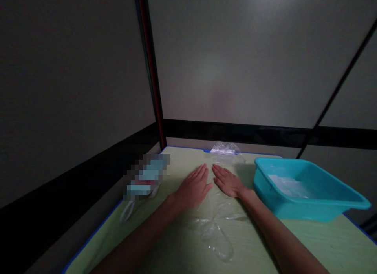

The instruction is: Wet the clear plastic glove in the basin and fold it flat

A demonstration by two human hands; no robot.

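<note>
My left hand (196, 187) lies palm down with its fingers stretched forward and its thumb pointing right. Close beside it, my right hand (228, 181) is also flat, fingers extended and angled to the left. Both hands press toward a thin, see-through plastic piece (218, 240) spread on the table, and neither grasps anything. A rounded, finger-like end of this plastic shows between my forearms; I cannot tell whether it is a glove or a bag. Beyond my fingertips, a crumpled clear plastic piece (225, 148) lies at the far table edge. Whether the two pieces join is unclear.
On the right stands a turquoise plastic basin (306, 209) with white, sheet-like contents (290, 186). A blurred-out object with a white strap loop (127, 211) lies at the left edge. Grey wall panels (232, 70) rise behind the light table (330, 242), which has blue edging.
</note>
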